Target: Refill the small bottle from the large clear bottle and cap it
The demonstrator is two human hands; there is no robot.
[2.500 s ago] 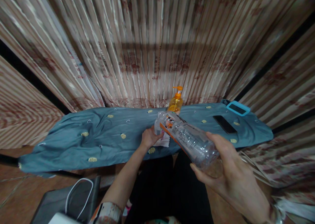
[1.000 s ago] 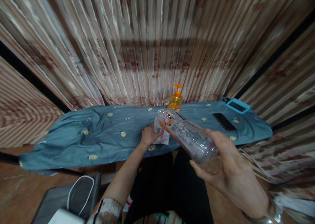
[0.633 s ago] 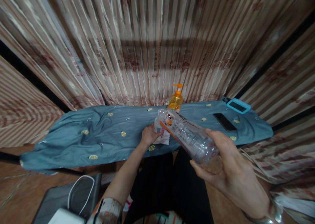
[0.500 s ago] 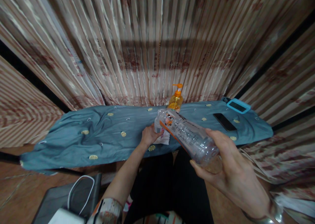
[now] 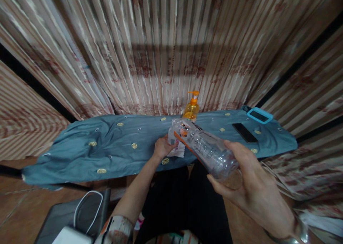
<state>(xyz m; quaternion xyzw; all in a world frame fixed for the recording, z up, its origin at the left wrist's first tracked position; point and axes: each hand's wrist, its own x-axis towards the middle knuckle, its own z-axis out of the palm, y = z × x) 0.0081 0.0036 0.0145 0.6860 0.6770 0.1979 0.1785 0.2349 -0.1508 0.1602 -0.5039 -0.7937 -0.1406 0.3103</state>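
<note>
My right hand [image 5: 257, 183] grips the base of a large clear plastic bottle [image 5: 214, 153] with an orange-edged printed label. The bottle lies tilted in the air, its narrow end lower left, away from me and close to my left hand [image 5: 163, 148]. That hand is closed on a small clear-and-white plastic packet [image 5: 179, 152] with pink print, partly hidden behind the bottle. Whether bottle and packet touch, I cannot tell. Just beyond stands an orange pump bottle [image 5: 191, 110] with yellow-orange liquid.
A blue patterned cloth [image 5: 80, 147] covers the narrow table. On its right lie a black phone [image 5: 244, 132] and a blue-framed object [image 5: 259, 115]. Striped curtains [image 5: 160, 51] hang behind and at the sides. Lower left, a white device [image 5: 72, 236] with a cable rests on a dark grey surface [image 5: 59, 215].
</note>
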